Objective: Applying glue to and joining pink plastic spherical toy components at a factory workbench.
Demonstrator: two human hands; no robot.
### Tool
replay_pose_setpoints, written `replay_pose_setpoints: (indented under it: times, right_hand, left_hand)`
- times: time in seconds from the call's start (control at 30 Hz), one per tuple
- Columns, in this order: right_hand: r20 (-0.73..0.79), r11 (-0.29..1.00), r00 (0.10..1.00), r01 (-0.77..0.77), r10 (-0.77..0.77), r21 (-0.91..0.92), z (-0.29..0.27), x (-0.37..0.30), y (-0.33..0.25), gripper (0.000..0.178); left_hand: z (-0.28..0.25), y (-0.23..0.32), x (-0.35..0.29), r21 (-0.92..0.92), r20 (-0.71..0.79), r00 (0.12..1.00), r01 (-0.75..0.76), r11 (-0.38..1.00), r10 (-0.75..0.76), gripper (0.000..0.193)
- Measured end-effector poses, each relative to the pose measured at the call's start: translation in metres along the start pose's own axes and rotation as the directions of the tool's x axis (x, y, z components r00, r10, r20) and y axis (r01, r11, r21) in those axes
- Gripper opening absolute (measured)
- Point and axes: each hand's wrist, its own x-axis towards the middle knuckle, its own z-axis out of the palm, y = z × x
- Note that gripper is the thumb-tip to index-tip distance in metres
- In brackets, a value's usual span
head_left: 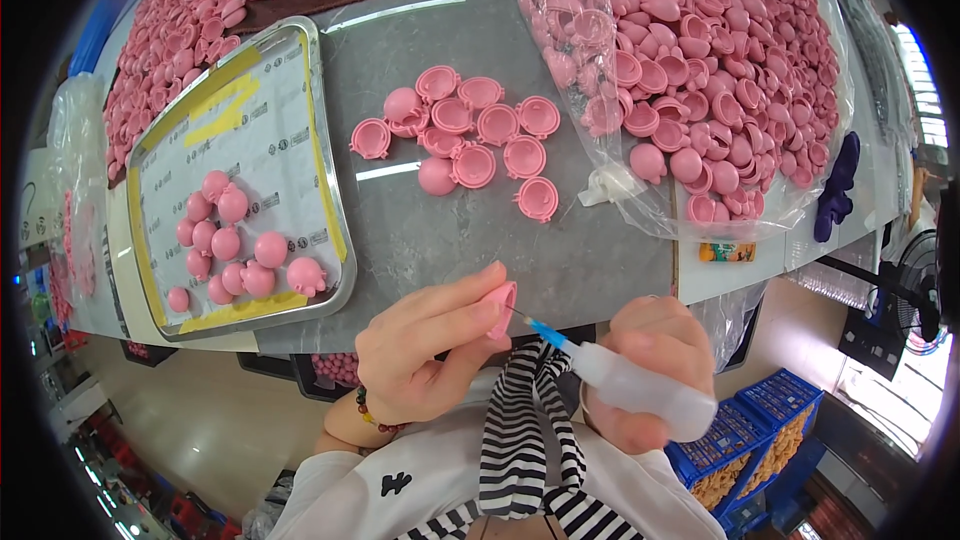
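Between the fingertips of my left hand (435,345) is a pink plastic half shell (502,310), turned with its hollow side toward the right. My right hand (660,350) is wrapped round a translucent white squeeze bottle (645,395) with a blue needle tip (548,332). The thin needle points left, its end at the rim of the shell; whether it touches cannot be made out. Beyond my hands, a loose group of pink half shells (474,165) lies on the grey tabletop (420,240), most with their hollow sides up.
At left, a metal tray (345,280) lined with printed paper and yellow tape holds several closed pink balls (270,249). A clear plastic bag (590,140) full of pink shells (700,60) spreads at far right. More shells (180,30) are heaped far left. Blue crates (770,400) stand below the table.
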Motion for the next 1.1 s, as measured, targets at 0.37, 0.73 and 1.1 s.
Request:
replay_pose_setpoints:
  times: [0.37,0.73,1.1]
  right_hand:
    - [-0.659,0.719,0.729,-0.559,0.188,-0.413,-0.194,0.001,0.054,0.039]
    - [-0.468,0.439,0.855,-0.341,-0.223,-0.832,-0.166,-0.001,0.059,0.044]
    - [0.052,0.574,0.96,-0.121,0.276,-0.81,-0.092,0.05,0.042,0.029]
  left_hand:
    - [-0.006,-0.014,0.0,-0.902,0.415,0.896,0.428,0.056,-0.155,0.035]
    - [-0.001,0.0,0.002,-0.35,0.062,0.989,0.15,0.925,-0.137,0.041]
    - [-0.002,0.0,0.002,-0.565,0.151,0.96,0.28,0.776,-0.237,0.044]
